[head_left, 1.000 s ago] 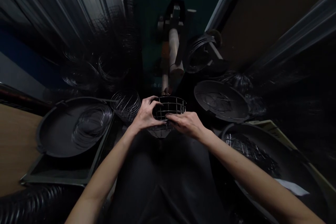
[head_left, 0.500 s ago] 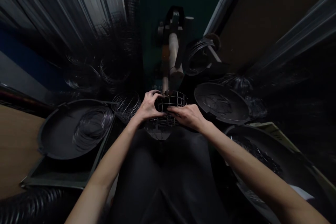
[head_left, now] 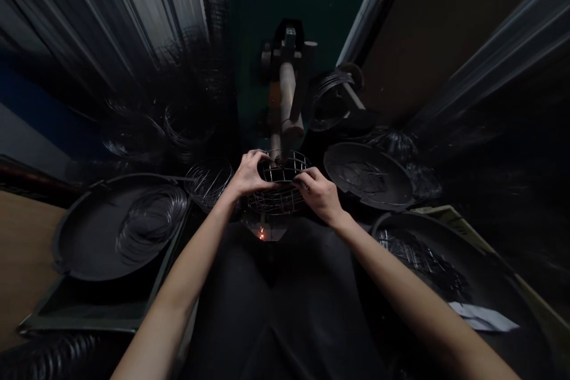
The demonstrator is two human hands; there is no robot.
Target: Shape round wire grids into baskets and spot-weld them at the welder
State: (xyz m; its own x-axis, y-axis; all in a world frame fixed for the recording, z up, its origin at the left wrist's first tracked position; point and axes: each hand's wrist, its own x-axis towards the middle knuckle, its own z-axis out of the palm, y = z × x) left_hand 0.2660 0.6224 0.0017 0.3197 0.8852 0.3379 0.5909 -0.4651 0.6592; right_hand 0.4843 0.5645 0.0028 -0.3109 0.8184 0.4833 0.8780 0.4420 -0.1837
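Observation:
A round wire basket [head_left: 280, 205] of thin metal rods sits in front of my body, below the electrode arms of a machine [head_left: 290, 95] that looks like a spot welder. My left hand [head_left: 250, 175] grips the basket's left side, thumb along the near rim and fingers over the far side. On the right, my right hand [head_left: 319, 193] pinches the basket's near rim between thumb and curled fingers. The lower electrode tip [head_left: 276, 151] reaches the basket's far side. Small orange sparks [head_left: 262, 233] glow just below the basket, over a grey plate [head_left: 276, 233].
A dark pan [head_left: 84, 237] with coiled wire rings [head_left: 151, 222] stands at the left. Two more pans, one smaller [head_left: 369, 190] and one larger [head_left: 499, 285], hold wire pieces at the right. Wire rings hang on a bracket [head_left: 354, 98] beside the machine.
My right hand has curled its fingers and shifted slightly along the rim, where before they were stretched out. Orange sparks have appeared below the basket. The whole view has shifted a little.

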